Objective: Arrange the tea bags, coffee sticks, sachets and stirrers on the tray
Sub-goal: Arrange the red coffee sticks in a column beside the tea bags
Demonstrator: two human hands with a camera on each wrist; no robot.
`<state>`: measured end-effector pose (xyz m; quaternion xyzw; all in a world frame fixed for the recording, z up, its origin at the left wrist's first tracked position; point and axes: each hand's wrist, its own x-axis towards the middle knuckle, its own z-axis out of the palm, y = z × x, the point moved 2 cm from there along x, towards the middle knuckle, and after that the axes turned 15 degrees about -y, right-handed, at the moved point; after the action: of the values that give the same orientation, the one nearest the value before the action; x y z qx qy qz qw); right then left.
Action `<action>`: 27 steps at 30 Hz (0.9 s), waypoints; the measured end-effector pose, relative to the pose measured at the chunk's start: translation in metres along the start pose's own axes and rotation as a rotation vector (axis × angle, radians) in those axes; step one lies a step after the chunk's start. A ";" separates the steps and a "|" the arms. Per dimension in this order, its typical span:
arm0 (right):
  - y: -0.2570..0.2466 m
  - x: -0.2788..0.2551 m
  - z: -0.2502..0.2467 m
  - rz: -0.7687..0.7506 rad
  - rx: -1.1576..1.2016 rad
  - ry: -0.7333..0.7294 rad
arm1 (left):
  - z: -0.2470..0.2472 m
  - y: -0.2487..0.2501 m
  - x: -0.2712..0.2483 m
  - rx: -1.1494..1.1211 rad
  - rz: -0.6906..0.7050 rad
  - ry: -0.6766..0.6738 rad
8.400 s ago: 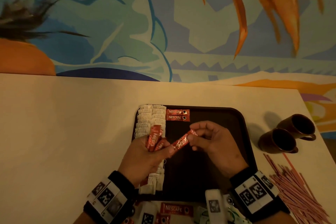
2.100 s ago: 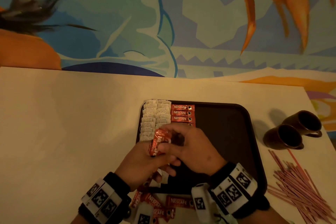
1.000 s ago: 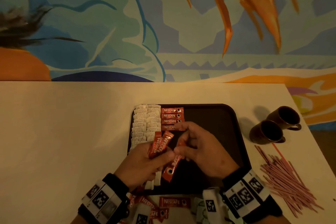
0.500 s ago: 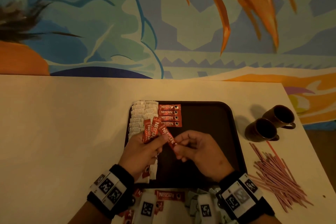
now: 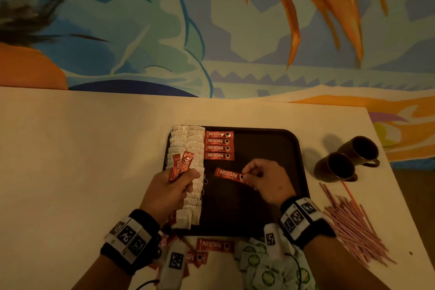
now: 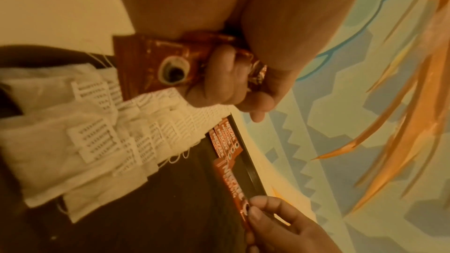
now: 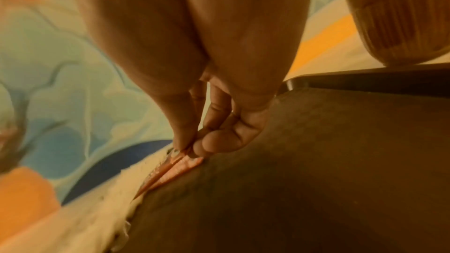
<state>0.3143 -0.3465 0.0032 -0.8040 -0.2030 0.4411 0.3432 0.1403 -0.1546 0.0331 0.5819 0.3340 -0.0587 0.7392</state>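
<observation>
Your right hand (image 5: 268, 181) pinches one coffee stick (image 5: 229, 174) by its end, low over the tray (image 5: 270, 146) just below the four-stick row (image 5: 219, 145). Your left hand (image 5: 173, 188) grips spare sticks (image 5: 181, 165) over the tea bags (image 5: 186, 141).

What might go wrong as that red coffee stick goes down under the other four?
1. The right hand pinches the coffee stick by one end only, and it sits tilted; it may land crooked under the neat row of four.
2. The left hand hovers over the tea bags with spare sticks in its grip; it could brush them out of line, or a stick may slip out.
</observation>
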 end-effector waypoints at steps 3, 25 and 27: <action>0.002 0.027 0.008 0.093 -0.138 -0.027 | -0.008 -0.002 -0.008 0.057 0.018 -0.002; -0.016 0.037 0.059 -0.151 -0.784 -0.170 | -0.032 0.002 -0.004 -0.083 0.058 -0.001; -0.016 0.037 0.060 -0.141 -0.774 -0.169 | -0.032 0.003 -0.001 -0.104 0.055 0.001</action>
<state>0.2828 -0.2899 -0.0287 -0.8190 -0.4362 0.3719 0.0267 0.1273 -0.1251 0.0334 0.5517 0.3209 -0.0205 0.7696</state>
